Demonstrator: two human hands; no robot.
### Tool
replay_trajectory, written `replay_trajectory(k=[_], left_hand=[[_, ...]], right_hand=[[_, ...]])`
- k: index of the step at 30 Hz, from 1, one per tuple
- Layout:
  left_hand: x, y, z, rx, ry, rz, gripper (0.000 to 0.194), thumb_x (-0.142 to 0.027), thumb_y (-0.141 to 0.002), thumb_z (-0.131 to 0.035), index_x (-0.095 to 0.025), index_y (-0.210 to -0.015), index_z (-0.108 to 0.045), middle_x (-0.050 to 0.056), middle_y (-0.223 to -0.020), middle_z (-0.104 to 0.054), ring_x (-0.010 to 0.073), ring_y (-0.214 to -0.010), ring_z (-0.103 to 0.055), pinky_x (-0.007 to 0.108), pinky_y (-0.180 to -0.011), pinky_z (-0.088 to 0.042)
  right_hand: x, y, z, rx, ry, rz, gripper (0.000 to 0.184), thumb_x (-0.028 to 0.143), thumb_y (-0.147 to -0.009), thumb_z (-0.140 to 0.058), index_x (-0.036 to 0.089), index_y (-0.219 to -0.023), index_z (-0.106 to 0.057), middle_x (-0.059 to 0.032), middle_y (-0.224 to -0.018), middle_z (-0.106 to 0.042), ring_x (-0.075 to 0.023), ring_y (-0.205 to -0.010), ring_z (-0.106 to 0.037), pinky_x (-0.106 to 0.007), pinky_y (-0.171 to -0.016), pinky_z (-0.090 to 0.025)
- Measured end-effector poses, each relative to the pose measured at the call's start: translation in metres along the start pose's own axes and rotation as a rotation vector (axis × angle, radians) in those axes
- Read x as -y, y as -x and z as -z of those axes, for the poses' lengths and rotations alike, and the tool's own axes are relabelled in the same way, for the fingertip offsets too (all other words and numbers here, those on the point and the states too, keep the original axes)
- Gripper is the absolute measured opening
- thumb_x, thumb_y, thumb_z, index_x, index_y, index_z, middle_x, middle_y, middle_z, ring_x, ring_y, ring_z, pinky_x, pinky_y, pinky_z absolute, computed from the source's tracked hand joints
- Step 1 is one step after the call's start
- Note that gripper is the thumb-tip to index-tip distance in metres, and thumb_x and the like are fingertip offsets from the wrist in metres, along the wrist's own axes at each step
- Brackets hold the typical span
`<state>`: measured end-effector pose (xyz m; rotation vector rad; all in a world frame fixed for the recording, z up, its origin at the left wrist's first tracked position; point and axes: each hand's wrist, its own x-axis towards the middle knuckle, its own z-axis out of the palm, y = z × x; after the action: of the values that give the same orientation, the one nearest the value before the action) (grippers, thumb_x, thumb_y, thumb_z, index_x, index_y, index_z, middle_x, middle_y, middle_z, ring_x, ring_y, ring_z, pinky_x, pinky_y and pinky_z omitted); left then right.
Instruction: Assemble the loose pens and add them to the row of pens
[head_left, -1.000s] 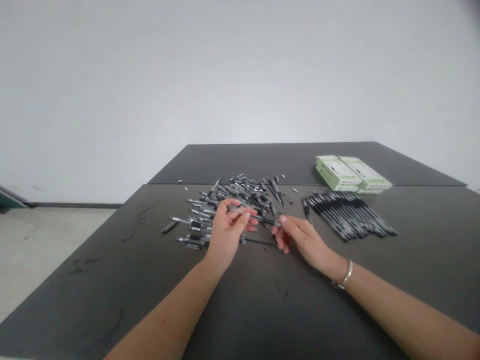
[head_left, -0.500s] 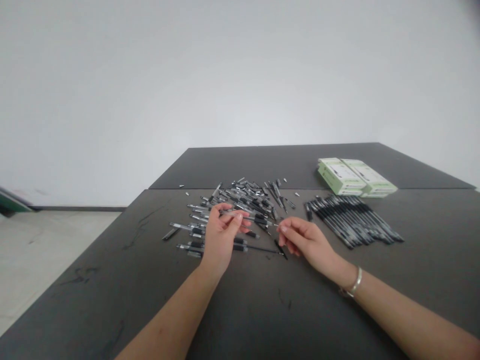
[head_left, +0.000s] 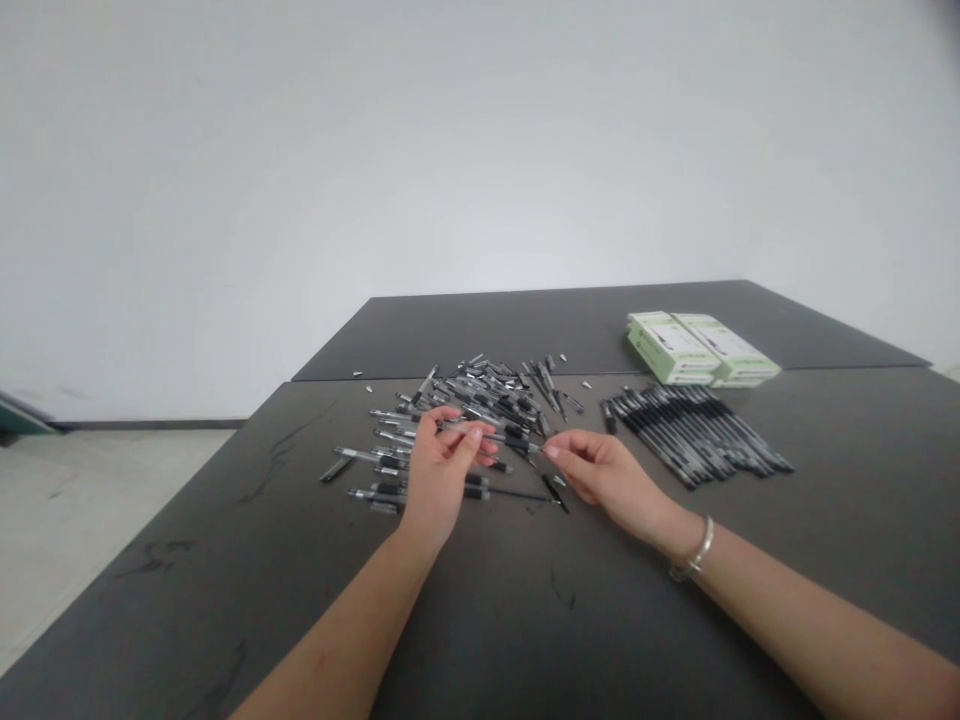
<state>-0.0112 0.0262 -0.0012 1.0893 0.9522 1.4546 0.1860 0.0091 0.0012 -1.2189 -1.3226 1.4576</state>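
Note:
My left hand [head_left: 442, 470] is closed round a pen [head_left: 517, 442] with a clear barrel and a black grip, held level above the table. The thumb and fingers of my right hand [head_left: 604, 475] pinch the pen's right-hand end, its tip, and largely cover it. Beneath and left of my left hand lie several pen barrels [head_left: 360, 455] in loose rows. A thin black refill [head_left: 517, 494] sticks out to the right near them. Behind my hands spreads a heap of loose pen parts [head_left: 487, 385], with barrels, caps and small tips mixed together.
Right of my right hand, capped black pens [head_left: 705, 435] lie side by side in a slanted row. Green and white boxes [head_left: 675, 350] stand stacked behind them. The dark table [head_left: 480, 620] has a seam across it, and a pale wall [head_left: 480, 150] rises behind.
My right hand has moved slightly left, closing the small gap to the pen, and its fingers now meet the pen's end. My left hand keeps its hold. The view has shifted a little.

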Motion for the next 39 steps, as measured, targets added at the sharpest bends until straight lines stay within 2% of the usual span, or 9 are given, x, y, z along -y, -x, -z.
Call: replay_trajectory(k=[3,9,15,23,26,30,35,39], left_hand=[[0.0,-0.001,0.001,0.002,-0.012,0.008,0.043,-0.025,-0.075,-0.07,-0.021,-0.105,-0.04,0.004,-0.084,-0.071,0.0156,-0.065,-0.068,0.028,-0.059,-0.055],[-0.001,-0.004,0.002,-0.051,-0.011,0.004,0.053,-0.027,-0.075,-0.07,-0.021,-0.117,-0.038,0.004,-0.083,-0.071,0.0156,-0.066,-0.068,0.028,-0.059,-0.055],[0.0,-0.005,0.003,-0.035,-0.013,0.008,0.047,-0.028,-0.076,-0.069,-0.019,-0.112,-0.041,0.004,-0.082,-0.071,0.0157,-0.066,-0.067,0.028,-0.059,-0.055],[0.0,-0.002,0.001,-0.004,0.026,0.05,0.038,-0.029,-0.074,-0.071,-0.02,-0.095,-0.041,0.002,-0.079,-0.07,0.0143,-0.062,-0.066,0.026,-0.057,-0.053],[0.0,-0.003,0.001,-0.024,0.038,0.065,0.039,-0.03,-0.073,-0.072,-0.02,-0.096,-0.042,0.002,-0.079,-0.07,0.0141,-0.061,-0.066,0.026,-0.057,-0.053],[-0.001,-0.006,0.003,-0.102,0.098,0.062,0.041,-0.03,-0.072,-0.073,-0.02,-0.097,-0.042,0.002,-0.079,-0.07,0.0133,-0.061,-0.066,0.025,-0.059,-0.052],[-0.001,-0.01,0.006,-0.152,0.142,0.055,0.041,-0.026,-0.071,-0.073,-0.019,-0.098,-0.042,0.002,-0.078,-0.07,0.0125,-0.062,-0.066,0.023,-0.059,-0.052],[-0.001,-0.013,0.009,-0.163,0.155,0.049,0.04,-0.025,-0.072,-0.072,-0.019,-0.098,-0.043,0.002,-0.079,-0.07,0.0124,-0.062,-0.067,0.024,-0.06,-0.052]], right_hand=[[0.0,0.0,0.0,-0.01,0.111,0.02,0.034,0.05,-0.078,-0.063,0.016,-0.079,-0.06,0.0073,-0.052,-0.037,-0.0058,-0.043,-0.027,-0.021,-0.039,-0.017],[-0.001,-0.002,0.002,-0.03,0.04,0.003,0.033,0.05,-0.076,-0.062,0.017,-0.074,-0.055,0.0092,-0.048,-0.033,-0.0058,-0.041,-0.024,-0.021,-0.039,-0.016],[0.001,-0.001,0.0,-0.025,0.025,0.003,0.034,0.05,-0.075,-0.064,0.017,-0.074,-0.056,0.0092,-0.048,-0.032,-0.0056,-0.041,-0.022,-0.022,-0.039,-0.014],[-0.001,-0.002,-0.001,0.025,0.135,0.038,0.032,0.049,-0.081,-0.06,0.017,-0.078,-0.059,0.0084,-0.048,-0.035,-0.0062,-0.042,-0.024,-0.021,-0.04,-0.02],[-0.004,-0.003,0.002,0.01,0.227,0.093,0.028,0.045,-0.084,-0.056,0.017,-0.082,-0.06,0.0054,-0.055,-0.045,-0.0085,-0.047,-0.035,-0.022,-0.046,-0.029],[-0.005,-0.005,0.009,-0.087,0.483,0.196,0.017,0.032,-0.088,-0.046,0.02,-0.09,-0.059,0.0007,-0.071,-0.057,-0.015,-0.068,-0.052,-0.025,-0.063,-0.038],[-0.004,-0.014,0.011,-0.089,0.821,0.173,0.015,0.013,-0.079,-0.046,0.019,-0.087,-0.057,-0.003,-0.076,-0.062,-0.0169,-0.07,-0.057,-0.027,-0.065,-0.038],[-0.005,-0.022,0.008,-0.077,0.872,0.191,0.017,0.008,-0.076,-0.048,0.017,-0.086,-0.059,-0.0068,-0.084,-0.065,-0.0181,-0.078,-0.059,-0.027,-0.071,-0.041]])
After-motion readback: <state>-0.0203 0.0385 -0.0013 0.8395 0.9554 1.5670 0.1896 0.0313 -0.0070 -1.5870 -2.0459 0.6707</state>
